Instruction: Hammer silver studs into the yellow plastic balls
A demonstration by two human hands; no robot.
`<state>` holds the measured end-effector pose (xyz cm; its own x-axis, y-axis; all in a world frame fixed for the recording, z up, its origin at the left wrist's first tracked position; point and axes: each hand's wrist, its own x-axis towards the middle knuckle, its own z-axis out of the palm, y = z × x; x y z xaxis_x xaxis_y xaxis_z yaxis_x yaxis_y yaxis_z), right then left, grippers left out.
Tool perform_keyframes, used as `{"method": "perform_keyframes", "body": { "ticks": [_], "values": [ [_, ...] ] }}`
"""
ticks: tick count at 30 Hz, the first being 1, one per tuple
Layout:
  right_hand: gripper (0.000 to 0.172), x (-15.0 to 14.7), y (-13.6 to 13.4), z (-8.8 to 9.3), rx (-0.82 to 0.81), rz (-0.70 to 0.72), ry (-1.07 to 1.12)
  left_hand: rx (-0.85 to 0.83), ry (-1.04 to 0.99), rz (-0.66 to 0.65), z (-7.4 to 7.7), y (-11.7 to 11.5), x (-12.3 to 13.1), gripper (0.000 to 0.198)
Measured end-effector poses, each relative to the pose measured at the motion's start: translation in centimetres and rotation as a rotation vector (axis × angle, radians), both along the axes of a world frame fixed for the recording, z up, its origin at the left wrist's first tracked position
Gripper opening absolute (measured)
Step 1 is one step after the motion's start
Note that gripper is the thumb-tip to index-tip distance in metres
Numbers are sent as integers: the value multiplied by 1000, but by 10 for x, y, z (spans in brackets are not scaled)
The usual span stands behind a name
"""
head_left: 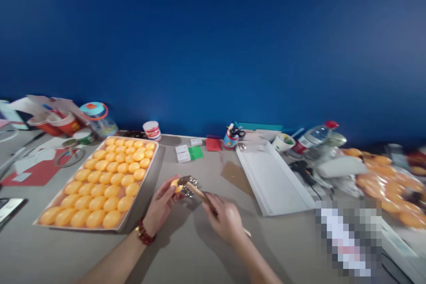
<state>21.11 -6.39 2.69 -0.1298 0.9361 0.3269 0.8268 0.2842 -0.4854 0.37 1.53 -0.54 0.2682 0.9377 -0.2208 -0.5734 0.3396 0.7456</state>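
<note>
My left hand (163,199), with a red beaded bracelet at the wrist, pinches an orange ping-pong ball (175,185) just above the table. Wrapped round the wooden handle of a small hammer (199,192) is my right hand (226,218). The dark hammer head overlaps the ball's right side; whether they touch I cannot tell. Several small shiny metal pieces (190,191) lie behind and below the hammer head, partly hidden by it. Left of my hands stands a shallow tray (117,230) filled with rows of similar orange balls (96,203).
A white rectangular tray (274,182) lies to the right. Small white boxes (183,154), green paper (197,153), red paper (213,144) and a pen cup (229,140) stand toward the blue wall. A bottle (311,140) and bagged orange balls (389,182) are far right.
</note>
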Motion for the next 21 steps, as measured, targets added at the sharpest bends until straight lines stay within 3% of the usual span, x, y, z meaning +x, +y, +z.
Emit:
{"method": "perform_keyframes", "body": {
  "ticks": [15, 21],
  "values": [
    [28, 0, -3, 6, -91, -33, -36, 19, 62, -19, 0, 2, -1, 35],
    [30, 13, 1, 4, -7, -72, 25, -15, 58, -38, 3, 1, 0, 30]
  ]
}}
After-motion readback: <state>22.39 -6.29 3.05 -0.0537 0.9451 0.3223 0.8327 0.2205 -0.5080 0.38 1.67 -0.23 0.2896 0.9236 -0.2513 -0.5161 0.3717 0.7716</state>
